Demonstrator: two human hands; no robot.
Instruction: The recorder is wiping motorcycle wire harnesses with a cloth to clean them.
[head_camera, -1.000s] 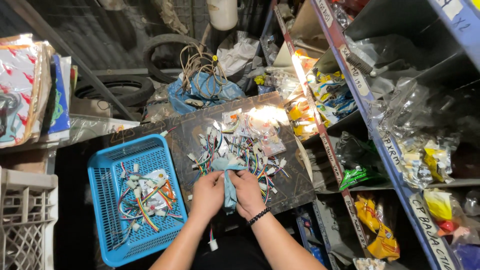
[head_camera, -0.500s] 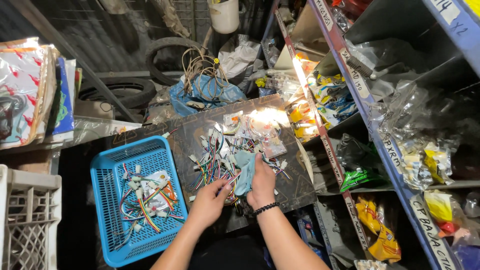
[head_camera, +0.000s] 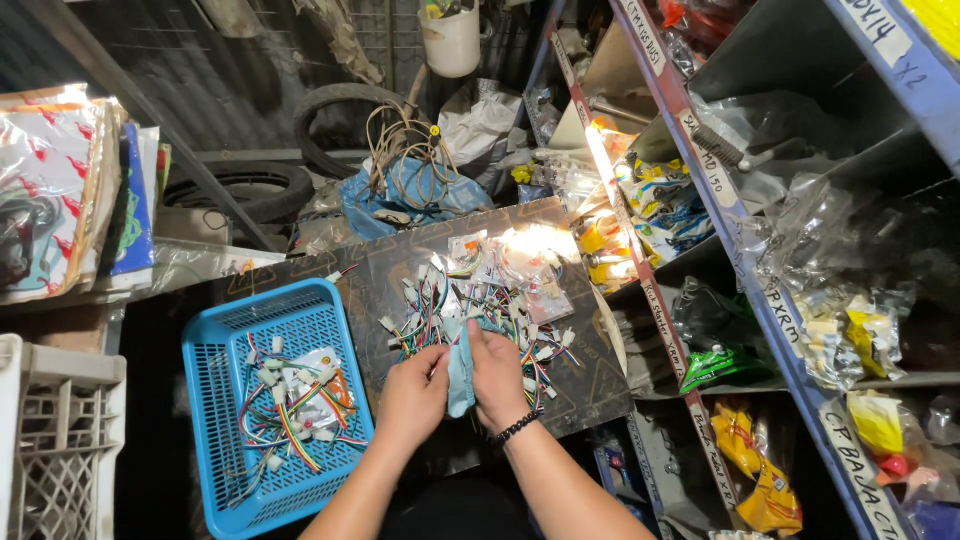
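My left hand (head_camera: 412, 392) and my right hand (head_camera: 498, 378) meet over the near edge of a dark board (head_camera: 390, 262), both closed on a light blue cloth (head_camera: 460, 376) held between them. My right wrist wears a dark beaded bracelet (head_camera: 516, 428). Just beyond my fingers a pile of coloured wire harnesses with white connectors (head_camera: 470, 295) lies on the board. To the left sits a blue plastic basket (head_camera: 222, 368) with more coloured wires and a clear bag in it.
A white crate (head_camera: 60, 440) stands at the far left under stacked printed packets (head_camera: 60, 190). Metal shelving (head_camera: 760, 290) full of bagged parts fills the right. Old tyres (head_camera: 255, 185), a coil of cable (head_camera: 405, 140) and a white bucket (head_camera: 455, 40) lie behind the board.
My left hand has come back from the near edge to meet my right hand. The cloth, held up in the right hand half a second ago, is now gripped by both.
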